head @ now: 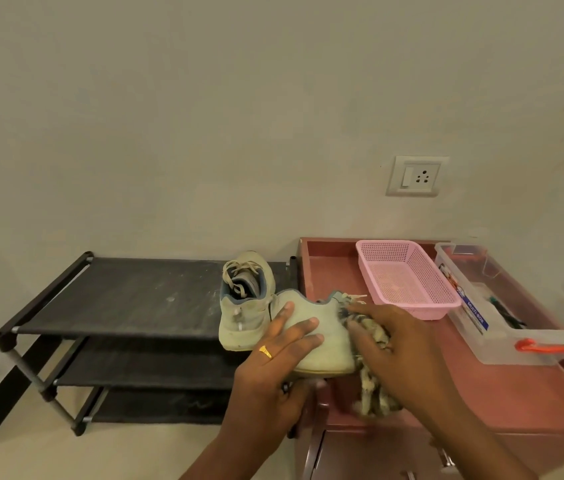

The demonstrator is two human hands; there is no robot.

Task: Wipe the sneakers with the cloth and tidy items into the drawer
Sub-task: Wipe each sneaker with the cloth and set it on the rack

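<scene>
"MULTI-BOX" on clear plastic box [473, 315] label

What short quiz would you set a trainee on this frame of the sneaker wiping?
1. True or false: the second sneaker stands on the top shelf of the shoe rack.
2. What does the right hand press against the held sneaker? A) cloth B) brush C) sponge
3. Which container on the cabinet has an orange handle?
Key: 1 true; 2 A; 3 the clear box, beside the pink basket.
</scene>
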